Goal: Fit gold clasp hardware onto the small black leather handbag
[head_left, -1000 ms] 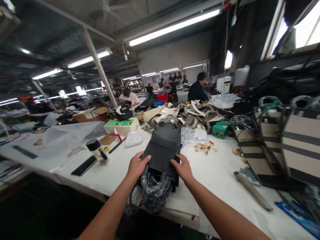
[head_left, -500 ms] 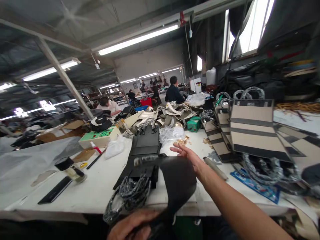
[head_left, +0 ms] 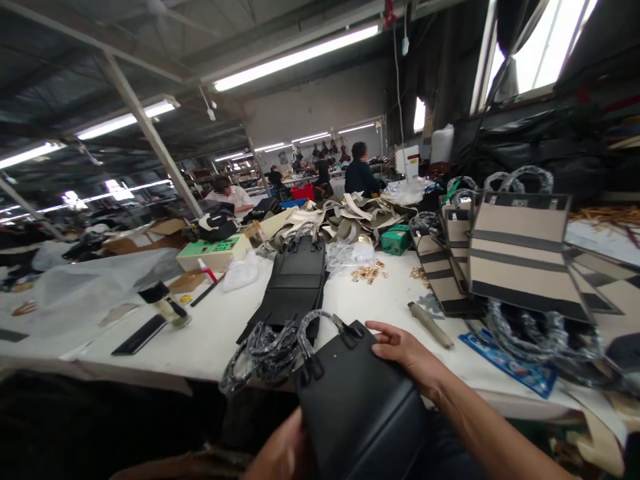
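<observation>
A black leather-like bag panel (head_left: 363,400) tilts toward me at the table's front edge. At its top is a curved handle (head_left: 306,330) wrapped in clear plastic. My left hand (head_left: 285,447) grips the panel's left side low down, its fingertips hidden behind it. At the upper right edge, my right hand (head_left: 407,353) holds the panel, with the index finger reaching past the corner. Just beyond lies a stack of similar black panels (head_left: 295,283), with plastic-wrapped handles (head_left: 265,353) bunched at its near end.
Beige-and-black striped panels (head_left: 520,250) lean at the right, above a blue packet (head_left: 510,363). A grey-brown rod (head_left: 430,325) lies nearer. Gold-coloured hardware (head_left: 369,273) is scattered mid-table. At left are a jar (head_left: 173,308) and black strip (head_left: 139,335). Co-workers sit far back.
The black panel has turned from a blurred, curled position to show its smooth face and handle. My right hand has gone from open beside it to holding its edge. The view has shifted slightly.
</observation>
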`<state>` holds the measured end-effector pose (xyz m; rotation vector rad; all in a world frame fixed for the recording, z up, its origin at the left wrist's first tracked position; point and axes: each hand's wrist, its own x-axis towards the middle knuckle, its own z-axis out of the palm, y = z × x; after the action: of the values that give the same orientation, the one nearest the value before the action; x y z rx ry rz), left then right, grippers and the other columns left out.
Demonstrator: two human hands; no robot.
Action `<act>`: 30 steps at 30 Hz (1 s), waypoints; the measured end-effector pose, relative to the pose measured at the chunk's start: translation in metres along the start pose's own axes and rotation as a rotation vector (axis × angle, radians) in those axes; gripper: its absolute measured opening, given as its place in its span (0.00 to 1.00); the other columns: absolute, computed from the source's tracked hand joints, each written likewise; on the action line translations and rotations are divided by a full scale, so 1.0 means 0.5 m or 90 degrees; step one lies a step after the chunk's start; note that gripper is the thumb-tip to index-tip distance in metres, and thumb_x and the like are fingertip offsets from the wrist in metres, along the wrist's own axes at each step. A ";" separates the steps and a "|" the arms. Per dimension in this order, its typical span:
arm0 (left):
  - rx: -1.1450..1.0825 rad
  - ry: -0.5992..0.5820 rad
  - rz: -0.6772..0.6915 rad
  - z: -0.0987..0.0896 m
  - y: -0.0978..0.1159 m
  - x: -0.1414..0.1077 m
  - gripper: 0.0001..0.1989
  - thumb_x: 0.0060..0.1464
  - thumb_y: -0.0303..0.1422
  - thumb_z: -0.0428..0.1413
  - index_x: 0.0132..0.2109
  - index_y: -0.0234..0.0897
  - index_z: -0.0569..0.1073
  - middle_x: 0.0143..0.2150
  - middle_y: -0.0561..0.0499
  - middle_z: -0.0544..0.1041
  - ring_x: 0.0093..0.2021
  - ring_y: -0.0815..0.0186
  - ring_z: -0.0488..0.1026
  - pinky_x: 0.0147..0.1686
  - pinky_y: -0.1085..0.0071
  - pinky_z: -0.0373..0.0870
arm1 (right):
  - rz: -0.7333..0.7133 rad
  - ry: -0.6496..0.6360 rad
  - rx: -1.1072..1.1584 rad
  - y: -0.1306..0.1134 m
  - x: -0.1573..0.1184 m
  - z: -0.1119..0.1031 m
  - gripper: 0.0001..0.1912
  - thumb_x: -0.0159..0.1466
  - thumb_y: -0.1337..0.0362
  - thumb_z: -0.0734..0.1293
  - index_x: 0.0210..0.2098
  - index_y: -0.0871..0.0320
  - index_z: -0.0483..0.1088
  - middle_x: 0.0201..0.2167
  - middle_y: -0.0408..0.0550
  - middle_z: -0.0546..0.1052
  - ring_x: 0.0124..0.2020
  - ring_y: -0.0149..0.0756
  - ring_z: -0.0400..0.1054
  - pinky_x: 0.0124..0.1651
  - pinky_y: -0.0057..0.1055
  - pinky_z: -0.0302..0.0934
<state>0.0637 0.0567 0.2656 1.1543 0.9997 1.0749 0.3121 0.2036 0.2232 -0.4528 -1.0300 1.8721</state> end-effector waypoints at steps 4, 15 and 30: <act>-0.219 0.039 0.059 0.005 -0.004 0.093 0.21 0.55 0.41 0.63 0.52 0.35 0.78 0.58 0.40 0.71 0.60 0.50 0.68 0.63 0.56 0.61 | -0.062 -0.033 -0.107 -0.012 -0.051 0.002 0.32 0.63 0.63 0.72 0.63 0.60 0.59 0.52 0.55 0.71 0.48 0.40 0.70 0.53 0.35 0.62; -0.040 0.095 0.004 -0.018 -0.065 0.246 0.29 0.49 0.37 0.67 0.54 0.24 0.72 0.50 0.37 0.75 0.48 0.54 0.75 0.52 0.61 0.71 | -0.009 0.176 -0.304 0.021 -0.030 -0.064 0.31 0.57 0.49 0.74 0.51 0.67 0.70 0.44 0.55 0.75 0.41 0.40 0.70 0.43 0.31 0.64; 0.255 0.282 0.106 -0.071 -0.123 0.404 0.23 0.56 0.37 0.56 0.57 0.34 0.71 0.57 0.48 0.71 0.59 0.63 0.66 0.62 0.70 0.59 | -0.100 0.416 -0.934 -0.111 0.272 -0.209 0.21 0.63 0.55 0.68 0.54 0.56 0.72 0.43 0.40 0.74 0.42 0.33 0.68 0.49 0.31 0.59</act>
<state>0.0775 0.2561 0.1895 1.3688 1.5380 1.3356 0.3429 0.3815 0.2212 -1.5941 -1.7091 0.4240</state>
